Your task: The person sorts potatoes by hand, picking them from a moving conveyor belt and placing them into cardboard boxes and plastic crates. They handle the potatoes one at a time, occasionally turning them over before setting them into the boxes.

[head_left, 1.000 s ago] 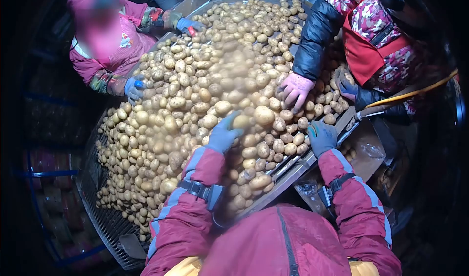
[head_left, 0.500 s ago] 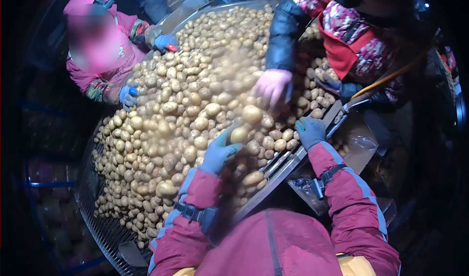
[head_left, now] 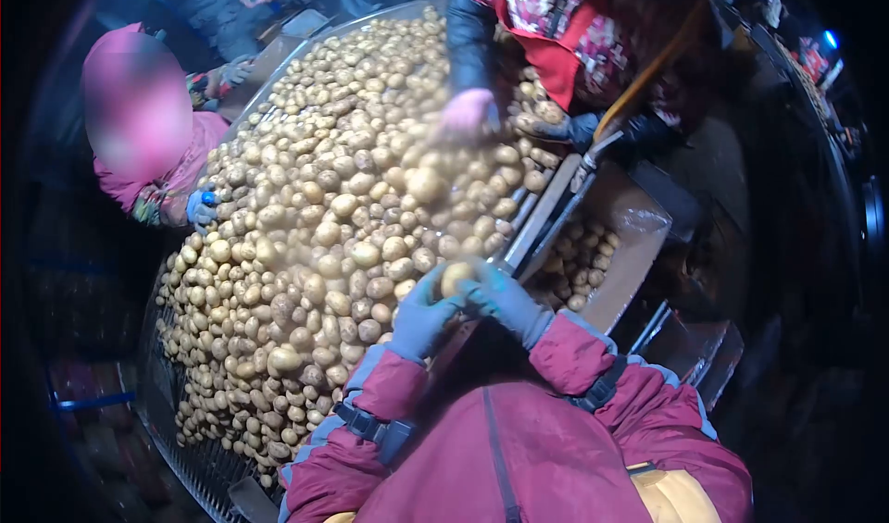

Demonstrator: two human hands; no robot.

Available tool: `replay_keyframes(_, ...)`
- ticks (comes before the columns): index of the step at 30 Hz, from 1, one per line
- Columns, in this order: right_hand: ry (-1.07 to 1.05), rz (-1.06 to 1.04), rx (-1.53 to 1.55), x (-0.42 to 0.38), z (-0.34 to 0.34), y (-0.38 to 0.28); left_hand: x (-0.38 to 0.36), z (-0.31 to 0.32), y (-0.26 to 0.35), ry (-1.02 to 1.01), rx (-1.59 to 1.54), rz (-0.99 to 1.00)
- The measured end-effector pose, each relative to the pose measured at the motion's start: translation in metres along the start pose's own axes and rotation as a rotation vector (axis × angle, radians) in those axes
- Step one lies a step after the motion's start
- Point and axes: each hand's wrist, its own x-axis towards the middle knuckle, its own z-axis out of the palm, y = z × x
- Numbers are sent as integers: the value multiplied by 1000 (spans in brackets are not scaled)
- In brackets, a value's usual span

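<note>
A single pale potato (head_left: 456, 280) is held between my two gloved hands, just above the near edge of the heap. My left hand (head_left: 424, 315) has its fingers around the potato's left side. From the right, my right hand (head_left: 505, 303) closes on the same potato, its fingers slightly blurred. Beyond both hands spreads a large pile of potatoes (head_left: 306, 245) on a slatted metal table (head_left: 199, 472).
A co-worker in pink (head_left: 199, 143) is at the left edge of the pile. Another person's pink-gloved hand (head_left: 468, 114) reaches over the potatoes. A metal rail (head_left: 546, 210) borders the heap, beside a cardboard box (head_left: 634, 245) holding potatoes.
My right hand has left the rail and joined my left hand at the potato. The view has shifted, showing more of the box. The co-worker's pink-gloved hand has moved over the heap.
</note>
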Motion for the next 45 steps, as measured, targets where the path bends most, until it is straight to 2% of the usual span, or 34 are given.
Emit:
replay_keyframes(1,112,-152,-57,-7,5,9,-2,3,-9,-59,183,7)
replay_keyframes(2,133,-116,10,-10,-4,16,-2,9,-19,-128,365,18)
replay_keyframes(3,178,-109,25,-9,-15,30,-7,25,-12,-195,227,61)
replay_keyframes(4,222,-106,38,-13,-23,28,-13,28,-14,-176,90,-42)
replay_keyframes(6,255,76,41,-43,-38,0,-13,3,-34,-84,459,120)
replay_keyframes(7,263,169,47,-57,-43,-14,-18,-7,-28,30,625,169)
replay_keyframes(10,374,157,120,-77,-77,3,-22,-76,-38,335,972,294)
replay_keyframes(12,421,212,122,-101,-98,6,-20,-119,-52,420,1218,496)
replay_keyframes(14,483,228,135,-120,-118,12,-23,-146,-66,399,1541,494)
replay_keyframes(16,579,198,158,-140,-134,22,-18,-146,-77,404,1864,488)
replay_keyframes(18,654,129,197,-156,-150,38,-14,-141,-86,465,1889,475)
replay_keyframes(20,734,35,229,-174,-168,46,-11,-137,-89,491,1956,359)
replay_keyframes(22,828,-134,203,-181,-186,73,-11,-136,-90,494,1981,427)
replay_keyframes(23,852,-123,204,-193,-196,75,-9,-137,-91,495,1984,448)
replay_keyframes(24,779,-207,242,-203,-207,81,-8,-139,-92,494,1988,467)
replay_keyframes(26,881,-282,-1,-216,-220,88,-9,-143,-94,495,1999,478)
replay_keyframes(29,995,-252,-231,-241,-221,67,-8,-141,-92,495,1998,454)
replay_keyframes(32,1072,-388,-416,-252,-230,75,-7,-145,-95,498,2025,508)
replay_keyframes(36,1147,-394,-445,-262,-234,82,-6,-147,-94,482,2038,453)
replay_keyframes(39,1123,-340,-142,-271,-236,86,-5,-150,-93,462,2057,391)
replay_keyframes(42,1181,-382,-205,-281,-242,97,-4,-152,-90,462,2054,333)
replay_keyframes(45,1123,-343,250,-287,-249,120,1,-158,-91,467,2069,188)
